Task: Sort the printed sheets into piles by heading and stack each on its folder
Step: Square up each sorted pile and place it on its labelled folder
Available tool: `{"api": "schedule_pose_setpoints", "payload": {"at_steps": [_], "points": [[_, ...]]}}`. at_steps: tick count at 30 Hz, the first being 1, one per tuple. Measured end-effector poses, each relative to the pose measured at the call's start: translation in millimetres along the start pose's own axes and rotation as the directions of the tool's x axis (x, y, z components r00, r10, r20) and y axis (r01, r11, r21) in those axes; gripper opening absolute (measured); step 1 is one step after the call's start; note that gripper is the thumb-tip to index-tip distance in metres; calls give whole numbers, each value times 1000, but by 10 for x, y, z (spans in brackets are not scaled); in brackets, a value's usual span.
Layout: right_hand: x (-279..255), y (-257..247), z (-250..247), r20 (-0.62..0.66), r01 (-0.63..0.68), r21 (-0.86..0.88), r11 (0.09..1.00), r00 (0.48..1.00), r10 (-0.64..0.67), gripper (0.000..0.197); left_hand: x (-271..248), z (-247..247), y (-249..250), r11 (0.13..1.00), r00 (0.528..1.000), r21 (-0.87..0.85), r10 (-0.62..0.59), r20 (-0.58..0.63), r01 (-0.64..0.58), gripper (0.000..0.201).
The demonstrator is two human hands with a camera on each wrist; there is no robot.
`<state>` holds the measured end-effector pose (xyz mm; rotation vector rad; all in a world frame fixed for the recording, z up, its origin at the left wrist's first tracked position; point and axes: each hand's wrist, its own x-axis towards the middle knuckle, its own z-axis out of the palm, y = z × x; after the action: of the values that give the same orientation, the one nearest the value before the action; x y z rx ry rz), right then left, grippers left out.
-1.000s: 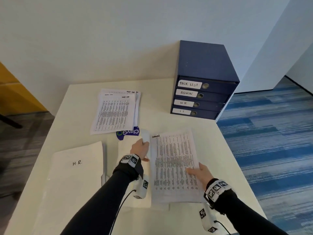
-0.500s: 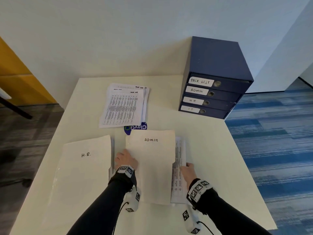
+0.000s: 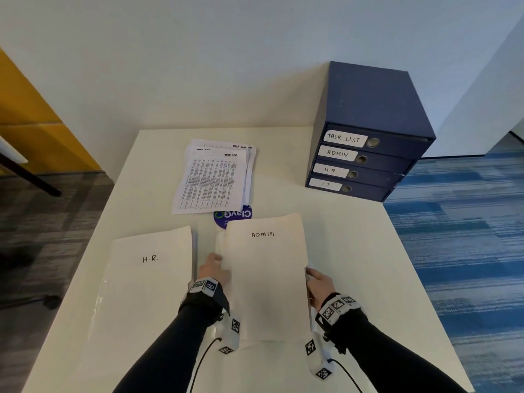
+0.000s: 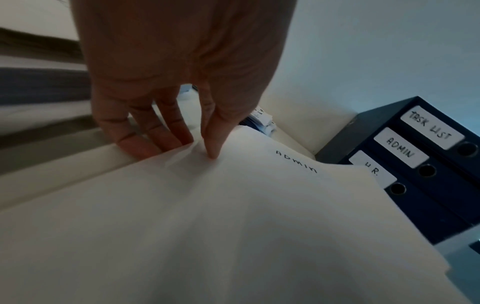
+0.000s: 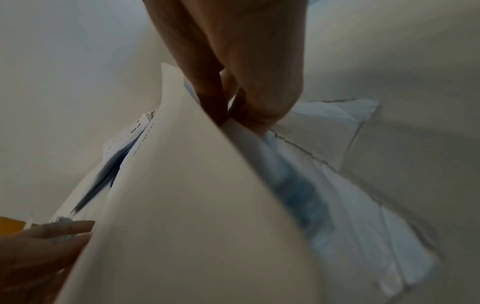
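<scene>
The cream ADMIN folder lies shut in the middle of the white table. My left hand pinches its left edge, thumb on the cover and fingers underneath. Opposite it, my right hand pinches the right edge, where printed sheets peek out from under the cover. To the left lies the H.R. folder, also shut. A loose pile of printed sheets headed TASK LIST sits farther back.
A dark blue drawer box labelled TASK LIST, ADMIN, H R and I T stands at the back right corner. A blue round sticker shows between the pile and the ADMIN folder. The table's right edge drops to blue carpet.
A second ago the ADMIN sheets lay uncovered under my right hand. The folder cover has since come down over them, and both hands have moved to its side edges.
</scene>
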<state>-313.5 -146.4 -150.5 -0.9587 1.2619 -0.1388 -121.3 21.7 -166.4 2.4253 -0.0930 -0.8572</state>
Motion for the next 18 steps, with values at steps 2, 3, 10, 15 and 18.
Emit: {"api": "schedule_pose_setpoints", "payload": {"at_steps": [2,3,10,15,18], "points": [[-14,-12,-25,14,-6,-4,1000,1000,6,22,3,2,-2,998,999,-60,-35,9,35,33],[-20,-28,-26,23,-13,-12,1000,1000,13,24,27,-4,2,995,998,-84,-54,24,56,33],[38,-18,-111,29,-66,-65,996,997,68,30,-20,78,28,950,998,-308,-60,-19,51,39],[25,-5,-115,36,-96,-74,993,994,99,38,3,40,106,930,993,-368,20,114,23,40],[20,-36,-137,53,-107,-95,990,992,113,31,-26,21,118,933,967,-355,144,210,-62,39]]}}
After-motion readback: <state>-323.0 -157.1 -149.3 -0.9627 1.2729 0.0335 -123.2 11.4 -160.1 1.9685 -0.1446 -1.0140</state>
